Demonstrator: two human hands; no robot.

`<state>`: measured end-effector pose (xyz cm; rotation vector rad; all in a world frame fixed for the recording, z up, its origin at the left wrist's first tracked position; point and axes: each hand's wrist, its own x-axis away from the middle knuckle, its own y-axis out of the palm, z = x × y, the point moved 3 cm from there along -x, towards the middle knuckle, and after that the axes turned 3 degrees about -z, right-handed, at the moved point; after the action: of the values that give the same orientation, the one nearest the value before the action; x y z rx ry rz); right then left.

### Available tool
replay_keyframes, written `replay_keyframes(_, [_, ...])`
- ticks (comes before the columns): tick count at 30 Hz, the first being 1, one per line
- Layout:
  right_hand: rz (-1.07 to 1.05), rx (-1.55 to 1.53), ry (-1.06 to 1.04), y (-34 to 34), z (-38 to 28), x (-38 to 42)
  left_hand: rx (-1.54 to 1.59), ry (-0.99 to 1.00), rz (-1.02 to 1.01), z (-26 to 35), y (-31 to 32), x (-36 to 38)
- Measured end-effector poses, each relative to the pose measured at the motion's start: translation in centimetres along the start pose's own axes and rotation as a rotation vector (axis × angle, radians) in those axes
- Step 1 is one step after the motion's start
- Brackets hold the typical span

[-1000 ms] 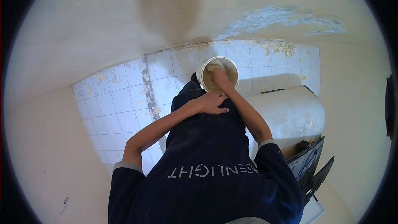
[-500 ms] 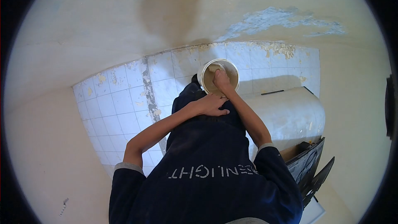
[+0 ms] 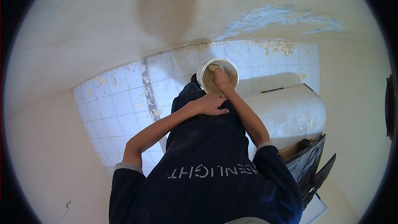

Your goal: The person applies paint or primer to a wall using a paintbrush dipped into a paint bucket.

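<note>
Because the wearer's head is tipped down, the navy top (image 3: 199,193) fills the near part of the view, w/ grey cuffs (image 3: 128,166) and pale lettering (image 3: 211,171) that reads upside down. Just fwd of it, L hand (image 3: 210,103) lies palm-down on the dark trousers (image 3: 186,98), fingers spread & thumb out to the side, gripping nothing; fingertips are nr the bucket's near rim, can't tell if touching. R forearm (image 3: 247,114) crosses just past it, & R hand (image 3: 221,77) is down inside the white bucket (image 3: 235,74), closed in a fist on a pale item (image 3: 214,66); exact type unclear, mostly hidden. Bucket stands upright btwn the legs, beige stuff (image 3: 209,84) at the bottom. Dark shoe (image 3: 194,79) just L of bucket.

Off to the R: dark panels (image 3: 309,164) leaning at a tilt, & beyond them a curved pale sheet (image 3: 286,110). Around & past the bucket, tiled floor (image 3: 120,101) w/ flakes & a rough grey strip (image 3: 148,84). Farthest, beige wall (image 3: 95,20) w/ a bluish-white peeled patch (image 3: 273,18) & a round shadow (image 3: 168,12).
</note>
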<state>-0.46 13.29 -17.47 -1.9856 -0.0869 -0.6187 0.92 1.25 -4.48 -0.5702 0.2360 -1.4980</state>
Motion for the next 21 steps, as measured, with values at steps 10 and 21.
replay_keyframes(10, [0.019,-0.029,-0.003,0.1,0.5,0.0,0.001,0.008,0.004,-0.1,0.1,0.0])
replay_keyframes(21, [-0.031,-0.022,0.047,-3.5,0.1,2.7,-0.01,0.019,0.042,0.2,-0.3,0.5])
